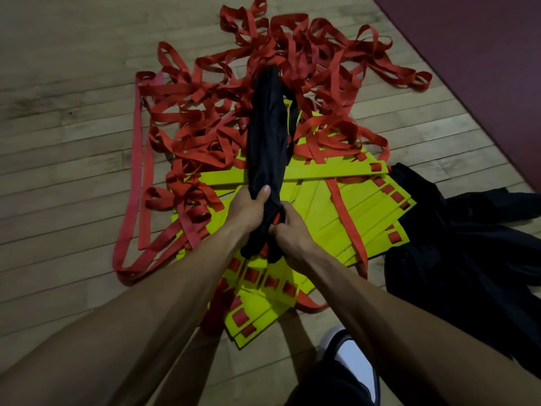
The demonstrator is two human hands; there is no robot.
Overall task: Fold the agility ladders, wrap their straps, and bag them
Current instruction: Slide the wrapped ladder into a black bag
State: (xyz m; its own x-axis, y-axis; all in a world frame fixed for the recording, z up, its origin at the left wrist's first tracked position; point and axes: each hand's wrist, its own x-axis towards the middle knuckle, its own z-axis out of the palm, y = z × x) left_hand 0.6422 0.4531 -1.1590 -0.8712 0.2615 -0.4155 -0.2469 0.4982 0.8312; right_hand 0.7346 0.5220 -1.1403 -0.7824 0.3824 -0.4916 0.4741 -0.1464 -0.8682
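Head view. Your left hand (251,205) grips the near end of a long black bag (268,136), thumb laid along the cloth; your right hand (288,231) clutches the same end just below, fingers curled in. The bag reaches away over the heap. Yellow rungs (345,200) lie fanned on the wooden floor (73,83) beneath your hands, red straps (205,118) tangled loose beyond and left of them. Dark fabric (468,244), possibly a second bag, lies right. Shoe (348,356) near bottom edge.
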